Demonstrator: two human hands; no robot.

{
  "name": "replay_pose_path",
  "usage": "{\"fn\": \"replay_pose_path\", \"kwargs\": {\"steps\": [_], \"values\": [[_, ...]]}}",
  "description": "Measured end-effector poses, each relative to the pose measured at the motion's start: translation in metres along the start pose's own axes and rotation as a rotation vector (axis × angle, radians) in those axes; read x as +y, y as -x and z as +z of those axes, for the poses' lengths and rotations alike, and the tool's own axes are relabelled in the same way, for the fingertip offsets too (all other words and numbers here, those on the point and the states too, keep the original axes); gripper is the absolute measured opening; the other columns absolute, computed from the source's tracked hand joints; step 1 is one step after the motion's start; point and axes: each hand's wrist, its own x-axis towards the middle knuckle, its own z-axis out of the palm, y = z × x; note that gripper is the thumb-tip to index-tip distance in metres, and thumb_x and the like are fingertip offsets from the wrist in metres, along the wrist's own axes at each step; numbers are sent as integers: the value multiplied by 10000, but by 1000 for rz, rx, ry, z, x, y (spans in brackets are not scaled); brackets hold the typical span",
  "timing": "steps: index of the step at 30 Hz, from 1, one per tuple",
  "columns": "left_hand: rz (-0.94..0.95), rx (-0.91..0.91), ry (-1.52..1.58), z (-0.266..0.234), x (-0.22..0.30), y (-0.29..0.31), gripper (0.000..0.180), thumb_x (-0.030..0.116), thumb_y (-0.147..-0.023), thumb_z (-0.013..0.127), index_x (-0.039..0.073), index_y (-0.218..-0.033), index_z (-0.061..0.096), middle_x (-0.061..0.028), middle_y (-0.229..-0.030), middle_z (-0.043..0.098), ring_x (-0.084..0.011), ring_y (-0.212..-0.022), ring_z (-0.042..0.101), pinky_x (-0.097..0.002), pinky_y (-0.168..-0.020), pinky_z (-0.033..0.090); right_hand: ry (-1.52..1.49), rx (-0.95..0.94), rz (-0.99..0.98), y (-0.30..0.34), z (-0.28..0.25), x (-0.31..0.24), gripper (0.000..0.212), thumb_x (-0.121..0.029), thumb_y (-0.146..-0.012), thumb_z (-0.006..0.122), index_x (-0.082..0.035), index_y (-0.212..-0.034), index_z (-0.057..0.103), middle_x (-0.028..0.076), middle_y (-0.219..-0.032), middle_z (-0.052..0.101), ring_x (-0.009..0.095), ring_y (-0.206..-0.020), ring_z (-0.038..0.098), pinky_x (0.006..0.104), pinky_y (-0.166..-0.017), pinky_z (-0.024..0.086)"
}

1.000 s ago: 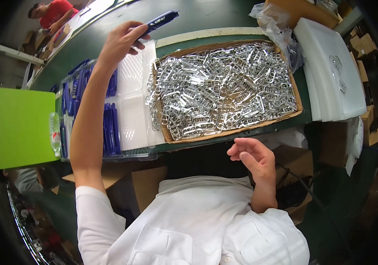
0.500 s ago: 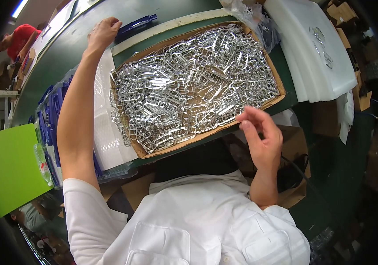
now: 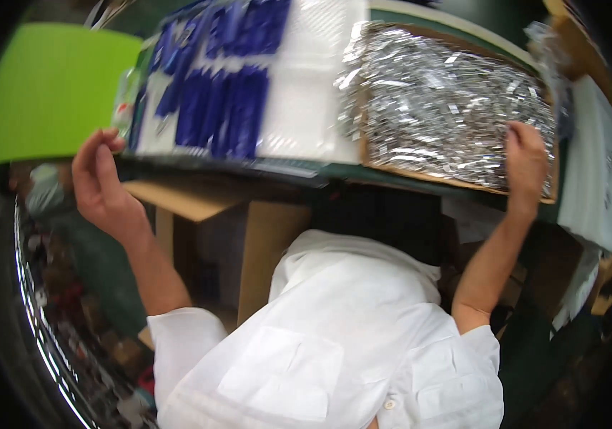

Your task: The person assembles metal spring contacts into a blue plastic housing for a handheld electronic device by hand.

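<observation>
A shallow cardboard tray heaped with shiny silver metal clips stands at the right of the table; motion smears their exact shape. My right hand reaches over the tray's right part. Its fingers are drawn together at the clips, and whatever is between them cannot be made out. Out at the left, my left hand hangs in front of the table edge, thumb and bent fingers slightly apart, with nothing visible in it. Nearest to it are a clear plastic bottle and rows of long dark blue pieces.
White textured sheeting lies between the blue pieces and the tray. A bright green panel stands at far left. White foam sheets are stacked at right. Below the table edge is an open cardboard box.
The view has swung left. My left hand has come back from the table's far side to the near left. My right hand has moved from the tray's near edge in over the clips.
</observation>
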Motion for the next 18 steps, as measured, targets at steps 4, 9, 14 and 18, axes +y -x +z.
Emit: {"fn": "replay_pose_path", "kwargs": {"steps": [4, 9, 14, 18], "values": [[-300, 241, -61, -116, -39, 131, 199, -80, -996, 507, -2, -1053, 680, -109, -1020, 705, -142, -800, 611, -279, -787, 528, -63, 169, 93, -1, 11, 33, 273, -171, -1071, 631, -66, -1300, 735, 140, -1209, 762, 208, -1102, 721, 306, -951, 532], [-959, 145, -276, -215, -118, 340, 209, -41, -974, 492, -5, -1026, 691, -90, -961, 710, -131, -755, 628, -278, -720, 532, -479, 146, 226, -10, 26, 65, 318, -213, -1082, 622, 5, -1296, 711, 97, -1164, 785, 161, -1027, 746, 291, -931, 565], [-1322, -116, -645, -328, -217, 533, 268, 90, -971, 556, 1, -1135, 749, -166, -1037, 773, -259, -929, 737, -404, -816, 567, -625, 109, 164, -15, 12, 30, 294, -140, -1090, 595, -27, -1330, 722, 101, -1241, 746, 159, -1105, 705, 279, -997, 551], [-1209, -547, -1155, -358, -276, 588, 353, 238, -971, 592, 29, -1201, 760, -209, -1191, 762, -365, -1134, 729, -481, -964, 550, -647, 122, 143, 11, 4, 3, 300, -132, -1074, 629, -33, -1343, 719, 108, -1246, 742, 168, -1134, 697, 295, -1024, 544]]}}
